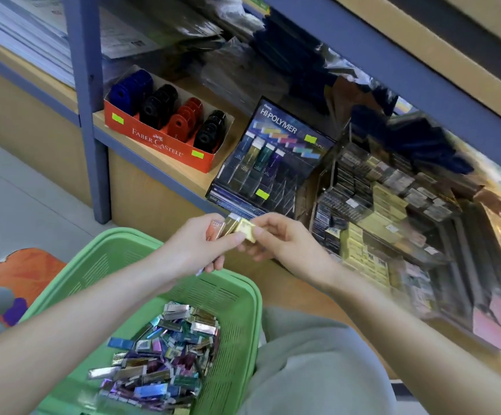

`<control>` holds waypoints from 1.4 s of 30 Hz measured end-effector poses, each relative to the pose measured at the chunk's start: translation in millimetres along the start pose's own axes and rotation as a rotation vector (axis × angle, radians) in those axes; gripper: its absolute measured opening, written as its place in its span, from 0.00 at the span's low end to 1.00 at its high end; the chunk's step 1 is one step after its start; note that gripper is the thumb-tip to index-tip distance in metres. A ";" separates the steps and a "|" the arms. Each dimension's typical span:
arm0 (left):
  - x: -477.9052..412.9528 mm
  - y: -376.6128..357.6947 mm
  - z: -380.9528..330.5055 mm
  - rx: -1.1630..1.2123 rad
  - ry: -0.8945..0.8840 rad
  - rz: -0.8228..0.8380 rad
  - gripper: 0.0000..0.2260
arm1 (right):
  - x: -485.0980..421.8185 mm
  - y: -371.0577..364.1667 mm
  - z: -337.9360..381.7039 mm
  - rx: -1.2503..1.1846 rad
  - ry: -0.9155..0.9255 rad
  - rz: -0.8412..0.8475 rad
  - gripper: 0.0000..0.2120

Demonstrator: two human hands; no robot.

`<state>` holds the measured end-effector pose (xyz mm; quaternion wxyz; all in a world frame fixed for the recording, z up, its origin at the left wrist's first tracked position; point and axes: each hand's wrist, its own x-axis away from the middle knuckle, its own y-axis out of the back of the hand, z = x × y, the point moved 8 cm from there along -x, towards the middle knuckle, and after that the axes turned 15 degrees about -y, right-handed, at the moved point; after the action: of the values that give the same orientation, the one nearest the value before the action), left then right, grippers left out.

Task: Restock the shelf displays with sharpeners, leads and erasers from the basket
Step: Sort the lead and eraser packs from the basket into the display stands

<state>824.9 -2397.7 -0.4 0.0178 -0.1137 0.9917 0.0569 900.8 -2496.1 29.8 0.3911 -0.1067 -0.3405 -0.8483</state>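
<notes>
The left hand (pixel 195 247) grips a small fan of flat metallic lead cases (pixel 222 227), pink and gold, with its fingers curled round their lower ends. The right hand (pixel 285 244) pinches one yellow-gold lead case (pixel 247 230) between thumb and fingertips. This case touches the right end of the fan; I cannot tell whether it is being drawn out or added.

Both hands hover above the far rim of the green perforated plastic basket (pixel 243 295), which sits at the person's lap. A loose heap of foil-coloured lead cases (pixel 165 354), silver, blue, purple and green, lies in its near part.

Beyond the hands, at the front edge of the wooden shelf (pixel 159 172), stands the black tiered Hi-Polymer lead display (pixel 270 157). Its upper rows hold a few cases, and its lower slots look mostly vacant, though blur hides detail. Toward the shelf's left end sits the red cardboard tray of blue, black and red sharpeners (pixel 153 136), which looks full. To the right, a clear rack of small boxes (pixel 372 211) is too blurred to read.

The step in hand appears to be sorting leads by colour before slotting them. The next move likely calls for carrying the gold case to its matching column and sliding it upright into a narrow slot, with the left hand holding the rest.
</notes>
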 end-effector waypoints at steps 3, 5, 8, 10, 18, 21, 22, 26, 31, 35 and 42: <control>4.9 -2.1 -3.6 -0.020 -0.011 -0.014 0.09 | 12.7 1.5 3.7 0.034 0.062 -0.059 0.07; 9.9 -3.3 -4.9 -0.018 -0.015 -0.018 0.09 | 22.6 -0.4 9.3 0.197 0.125 -0.097 0.10; 19.3 -10.3 -4.9 -0.007 0.002 -0.010 0.10 | 34.8 0.1 15.9 0.380 0.245 -0.189 0.13; 24.2 -19.4 -4.6 0.029 0.035 -0.006 0.12 | 41.9 4.4 16.4 0.449 0.306 -0.260 0.12; 23.7 -56.3 -8.3 0.480 0.240 -0.059 0.06 | 77.8 86.3 -26.8 0.254 0.199 -0.576 0.08; 16.0 -68.4 -16.0 0.472 0.229 -0.061 0.06 | 82.0 140.2 -61.7 0.242 0.078 -0.741 0.09; 13.5 -73.0 -18.4 0.454 0.225 -0.056 0.06 | 80.9 156.2 -74.7 0.258 0.031 -0.782 0.11; 6.3 -95.4 -22.0 0.457 0.235 -0.043 0.06 | 68.7 195.0 -119.5 0.379 -0.116 -0.800 0.13; -2.4 -116.7 -24.4 0.426 0.228 -0.006 0.06 | 47.9 198.5 -145.3 0.401 -0.228 -0.651 0.14; -8.8 -127.1 -22.2 0.424 0.246 0.011 0.07 | 36.8 198.9 -149.5 0.389 -0.276 -0.589 0.12; -14.9 -136.2 -15.5 0.440 0.284 0.016 0.06 | 24.8 198.8 -156.5 0.350 -0.327 -0.558 0.08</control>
<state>870.1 -2528.0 0.8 -0.0975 -0.1060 0.9737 -0.1766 1043.9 -2706.1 22.5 0.0975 -0.0754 -0.5547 -0.8229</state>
